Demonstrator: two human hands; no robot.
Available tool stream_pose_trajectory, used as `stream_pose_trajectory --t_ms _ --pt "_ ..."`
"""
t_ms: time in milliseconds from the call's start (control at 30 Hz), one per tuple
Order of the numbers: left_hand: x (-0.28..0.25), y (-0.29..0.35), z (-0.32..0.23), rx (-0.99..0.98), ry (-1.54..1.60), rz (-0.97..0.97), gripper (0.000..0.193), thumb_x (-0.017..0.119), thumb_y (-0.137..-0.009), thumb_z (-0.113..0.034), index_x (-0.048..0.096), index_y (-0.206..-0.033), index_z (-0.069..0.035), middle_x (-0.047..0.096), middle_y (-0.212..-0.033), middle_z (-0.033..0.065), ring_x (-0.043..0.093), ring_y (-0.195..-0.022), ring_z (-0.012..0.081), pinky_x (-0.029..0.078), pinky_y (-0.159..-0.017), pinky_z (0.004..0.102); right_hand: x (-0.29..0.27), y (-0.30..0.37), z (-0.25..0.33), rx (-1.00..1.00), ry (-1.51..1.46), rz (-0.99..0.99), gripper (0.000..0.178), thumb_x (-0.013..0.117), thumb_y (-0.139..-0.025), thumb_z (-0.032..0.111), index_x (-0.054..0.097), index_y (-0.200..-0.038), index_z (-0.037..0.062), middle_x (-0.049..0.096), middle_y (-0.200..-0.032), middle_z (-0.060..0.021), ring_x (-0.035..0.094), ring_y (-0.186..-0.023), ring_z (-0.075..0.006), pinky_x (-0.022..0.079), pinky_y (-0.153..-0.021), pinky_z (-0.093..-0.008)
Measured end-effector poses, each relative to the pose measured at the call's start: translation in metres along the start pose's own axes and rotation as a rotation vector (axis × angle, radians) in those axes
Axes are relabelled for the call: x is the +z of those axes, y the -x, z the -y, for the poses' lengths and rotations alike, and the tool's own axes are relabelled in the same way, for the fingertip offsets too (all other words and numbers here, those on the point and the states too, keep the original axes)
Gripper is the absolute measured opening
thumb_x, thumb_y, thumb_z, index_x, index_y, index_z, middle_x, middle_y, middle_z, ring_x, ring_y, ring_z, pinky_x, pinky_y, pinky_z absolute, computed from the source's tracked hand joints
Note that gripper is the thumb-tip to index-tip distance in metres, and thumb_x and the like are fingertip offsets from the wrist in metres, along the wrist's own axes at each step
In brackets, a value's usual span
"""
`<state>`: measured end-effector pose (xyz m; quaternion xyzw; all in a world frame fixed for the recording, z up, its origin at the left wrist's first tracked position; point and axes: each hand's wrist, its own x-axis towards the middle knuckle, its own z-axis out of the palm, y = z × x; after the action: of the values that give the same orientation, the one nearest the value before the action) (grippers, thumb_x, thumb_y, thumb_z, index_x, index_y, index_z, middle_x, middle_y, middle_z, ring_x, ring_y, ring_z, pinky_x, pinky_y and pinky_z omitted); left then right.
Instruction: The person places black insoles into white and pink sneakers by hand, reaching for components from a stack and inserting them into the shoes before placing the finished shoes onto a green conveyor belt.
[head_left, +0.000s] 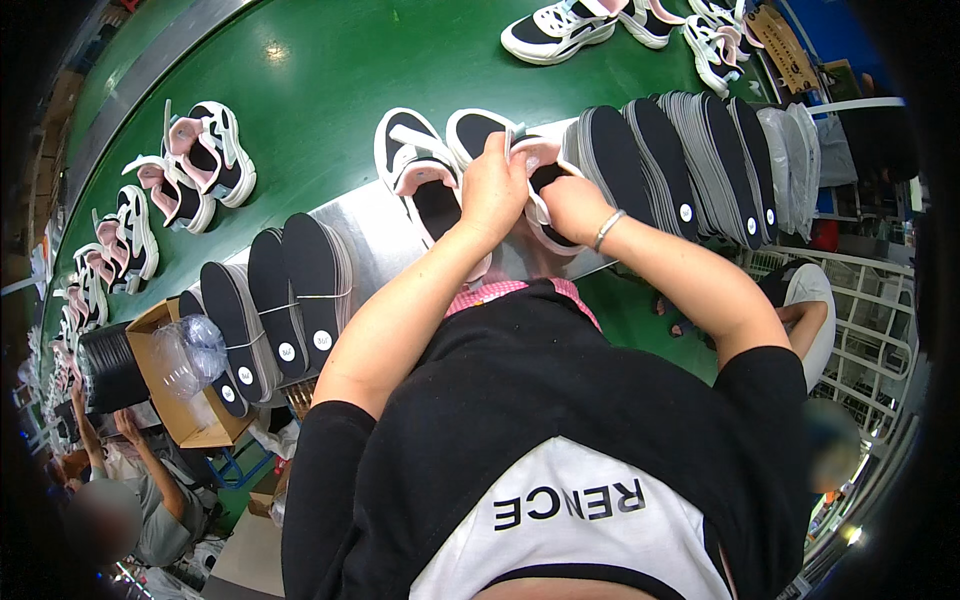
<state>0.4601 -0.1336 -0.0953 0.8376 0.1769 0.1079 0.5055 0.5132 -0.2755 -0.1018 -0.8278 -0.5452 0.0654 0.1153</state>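
Note:
A black and white sneaker (473, 127) with pink lining stands before me on a metal ledge. My left hand (494, 188) is closed on its tongue and collar. My right hand (578, 208) reaches into the shoe opening near the heel, its fingers hidden inside. Close by on the left, a matching sneaker (402, 133) stands with its opening toward me. Stacks of black insoles (608, 150) lie just right of my hands. More bundled insoles (313, 262) lie to the left, some tied with bands.
Sneakers (208, 150) line the green conveyor (330, 70) on the left, with more sneakers (560, 35) at the far right. An open cardboard box (150, 360) holds clear plastic. Clear plastic pieces (793, 165) stand beyond the right stacks. Another person's hands (125, 425) show at lower left.

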Motion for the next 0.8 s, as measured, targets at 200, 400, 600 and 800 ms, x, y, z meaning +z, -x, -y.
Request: stream_pose_trajectory --t_ms 200,400,600,800 --pt "0.001 -0.002 0.001 0.002 0.011 0.033 0.025 0.05 -0.08 -0.015 0.046 -0.097 0.003 0.057 -0.075 0.0256 0.056 -0.074 0.0418 0.043 -0.065 0.0457 -0.002 -0.007 -0.009 -0.076 -0.165 0.12 0.017 0.051 -0.072 0.013 0.063 -0.073 0.0022 0.061 -0.076 -0.0192 0.06 -0.075 -0.0324 0.047 -0.07 -0.0386" --pt "0.003 -0.004 0.0 0.006 -0.016 0.041 0.026 0.049 -0.081 -0.015 0.045 -0.098 0.003 0.057 -0.075 0.0261 0.055 -0.073 0.0418 0.043 -0.064 0.046 -0.007 -0.025 0.008 0.355 0.005 0.492 0.025 0.049 -0.075 0.025 0.065 -0.076 0.0054 0.063 -0.078 -0.0164 0.061 -0.077 -0.03 0.047 -0.072 -0.0371" --pt "0.003 -0.007 -0.008 -0.069 -0.031 0.101 0.032 0.049 -0.082 -0.019 0.046 -0.104 0.005 0.057 -0.087 0.0265 0.056 -0.083 0.0397 0.044 -0.073 0.0415 -0.02 -0.031 0.002 0.331 0.081 0.803 0.025 0.049 -0.075 0.022 0.065 -0.084 0.0045 0.063 -0.084 -0.0137 0.061 -0.082 -0.0262 0.047 -0.074 -0.0339" --pt "0.005 -0.004 -0.007 -0.047 -0.037 0.065 0.03 0.049 -0.083 -0.017 0.047 -0.104 0.003 0.058 -0.081 0.0265 0.057 -0.077 0.0404 0.044 -0.068 0.0434 -0.065 -0.016 0.013 0.313 -0.093 0.903 0.025 0.052 -0.069 0.018 0.06 -0.086 0.002 0.062 -0.078 -0.0152 0.06 -0.079 -0.0293 0.036 -0.081 -0.0506"
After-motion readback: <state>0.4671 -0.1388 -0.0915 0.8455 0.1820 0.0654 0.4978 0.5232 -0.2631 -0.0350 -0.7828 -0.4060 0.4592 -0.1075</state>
